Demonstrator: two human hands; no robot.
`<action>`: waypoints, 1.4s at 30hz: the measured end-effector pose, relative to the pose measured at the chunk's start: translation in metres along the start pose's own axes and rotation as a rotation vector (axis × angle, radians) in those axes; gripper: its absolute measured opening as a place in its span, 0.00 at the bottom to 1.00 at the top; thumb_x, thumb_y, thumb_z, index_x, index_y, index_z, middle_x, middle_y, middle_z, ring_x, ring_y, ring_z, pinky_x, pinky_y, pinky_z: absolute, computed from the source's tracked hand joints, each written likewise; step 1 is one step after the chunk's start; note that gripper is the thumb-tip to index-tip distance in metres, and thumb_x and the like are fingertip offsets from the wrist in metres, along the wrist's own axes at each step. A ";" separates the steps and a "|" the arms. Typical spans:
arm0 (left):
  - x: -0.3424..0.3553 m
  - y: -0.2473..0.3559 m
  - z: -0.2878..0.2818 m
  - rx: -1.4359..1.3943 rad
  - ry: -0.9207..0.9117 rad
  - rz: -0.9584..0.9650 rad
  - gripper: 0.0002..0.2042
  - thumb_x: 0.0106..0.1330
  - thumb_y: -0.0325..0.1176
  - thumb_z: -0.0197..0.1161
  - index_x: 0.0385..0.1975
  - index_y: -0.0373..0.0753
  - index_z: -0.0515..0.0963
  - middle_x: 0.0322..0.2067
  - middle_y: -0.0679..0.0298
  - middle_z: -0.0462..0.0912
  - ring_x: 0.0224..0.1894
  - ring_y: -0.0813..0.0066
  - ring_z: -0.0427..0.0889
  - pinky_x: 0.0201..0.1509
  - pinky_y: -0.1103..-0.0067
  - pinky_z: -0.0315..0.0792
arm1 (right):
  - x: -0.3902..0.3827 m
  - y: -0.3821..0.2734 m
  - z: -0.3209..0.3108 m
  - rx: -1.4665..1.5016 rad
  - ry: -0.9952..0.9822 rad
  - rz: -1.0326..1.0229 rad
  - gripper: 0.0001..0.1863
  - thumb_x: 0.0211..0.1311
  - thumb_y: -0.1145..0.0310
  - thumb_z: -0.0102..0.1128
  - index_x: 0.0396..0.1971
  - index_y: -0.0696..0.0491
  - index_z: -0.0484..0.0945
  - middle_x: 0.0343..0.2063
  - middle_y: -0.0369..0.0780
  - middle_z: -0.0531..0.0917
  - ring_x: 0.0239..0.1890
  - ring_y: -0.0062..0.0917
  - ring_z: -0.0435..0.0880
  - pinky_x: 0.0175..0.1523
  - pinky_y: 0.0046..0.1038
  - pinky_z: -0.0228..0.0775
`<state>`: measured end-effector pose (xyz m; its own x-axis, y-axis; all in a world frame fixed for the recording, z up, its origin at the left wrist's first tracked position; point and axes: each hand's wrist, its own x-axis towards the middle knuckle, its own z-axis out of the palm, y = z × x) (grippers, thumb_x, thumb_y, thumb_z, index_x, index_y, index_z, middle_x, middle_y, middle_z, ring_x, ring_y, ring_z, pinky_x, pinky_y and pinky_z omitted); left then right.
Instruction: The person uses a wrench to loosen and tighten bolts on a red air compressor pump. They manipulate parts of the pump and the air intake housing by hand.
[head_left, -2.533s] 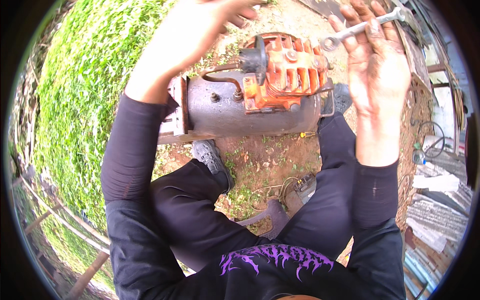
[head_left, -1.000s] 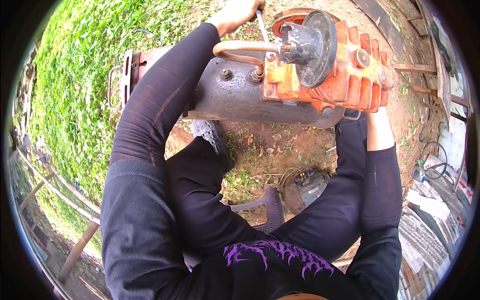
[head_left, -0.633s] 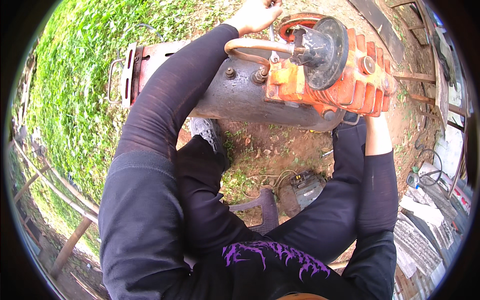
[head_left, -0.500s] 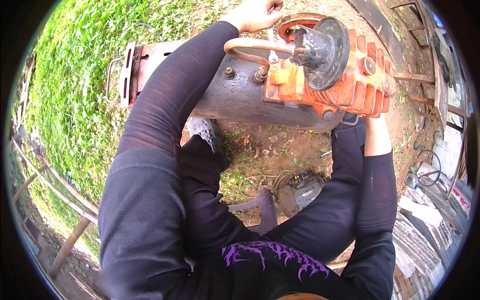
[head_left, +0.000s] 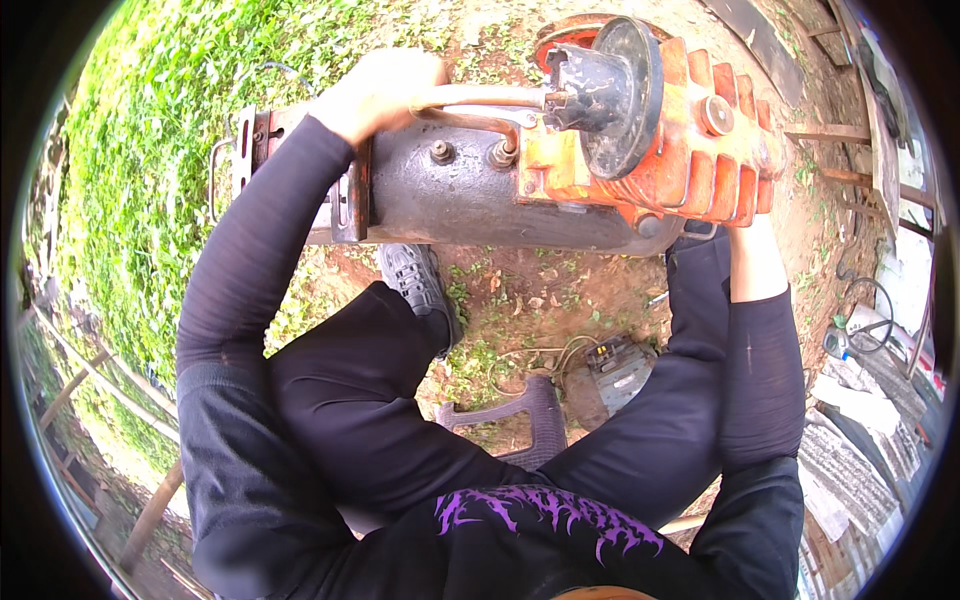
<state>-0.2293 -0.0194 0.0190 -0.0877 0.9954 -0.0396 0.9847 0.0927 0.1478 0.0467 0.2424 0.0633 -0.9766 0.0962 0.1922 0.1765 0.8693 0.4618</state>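
A dark grey steel cylinder tank (head_left: 480, 195) lies on its side across bare dirt in front of the person's knees, with a ribbed orange cast-metal pump block (head_left: 690, 150) and a black round pulley (head_left: 610, 95) mounted on top. The left hand (head_left: 385, 90) has its grip closed around a bent pale metal pipe (head_left: 480, 97) running to the pump. The right hand (head_left: 765, 165) reaches behind the orange block; its grip is hidden, so I cannot tell. A grey plastic stool (head_left: 510, 420) stands below, grass (head_left: 140, 170) to the left.
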 end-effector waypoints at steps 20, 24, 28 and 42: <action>-0.005 -0.003 -0.022 -0.744 -0.129 -0.434 0.18 0.66 0.44 0.57 0.45 0.36 0.78 0.38 0.54 0.80 0.43 0.70 0.78 0.50 0.77 0.70 | -0.054 0.047 0.113 0.398 -0.018 0.136 0.20 0.64 0.63 0.55 0.54 0.55 0.72 0.50 0.46 0.79 0.49 0.22 0.79 0.51 0.26 0.71; 0.025 -0.015 -0.012 -0.266 0.011 0.066 0.17 0.64 0.45 0.56 0.27 0.34 0.78 0.23 0.54 0.76 0.29 0.59 0.78 0.39 0.69 0.72 | -0.051 0.047 0.099 0.364 -0.031 0.093 0.21 0.64 0.63 0.54 0.55 0.54 0.71 0.51 0.46 0.78 0.50 0.23 0.78 0.52 0.27 0.69; 0.064 0.015 -0.038 -0.557 -0.115 -0.327 0.15 0.52 0.46 0.63 0.18 0.39 0.80 0.15 0.54 0.77 0.20 0.59 0.77 0.27 0.66 0.70 | -0.049 0.038 0.069 0.312 -0.047 0.056 0.22 0.64 0.62 0.54 0.56 0.53 0.70 0.53 0.45 0.76 0.52 0.24 0.76 0.54 0.28 0.68; 0.099 0.022 -0.033 -0.336 0.066 -0.159 0.13 0.45 0.44 0.67 0.13 0.41 0.77 0.13 0.54 0.75 0.18 0.58 0.76 0.25 0.65 0.70 | -0.023 0.019 0.023 0.172 -0.080 -0.015 0.25 0.64 0.60 0.51 0.60 0.50 0.66 0.57 0.43 0.71 0.57 0.27 0.71 0.59 0.31 0.62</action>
<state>-0.2217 0.0819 0.0506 -0.2559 0.9664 -0.0255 0.8544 0.2384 0.4616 0.0697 0.2681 0.0475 -0.9869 0.1145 0.1136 0.1446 0.9404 0.3078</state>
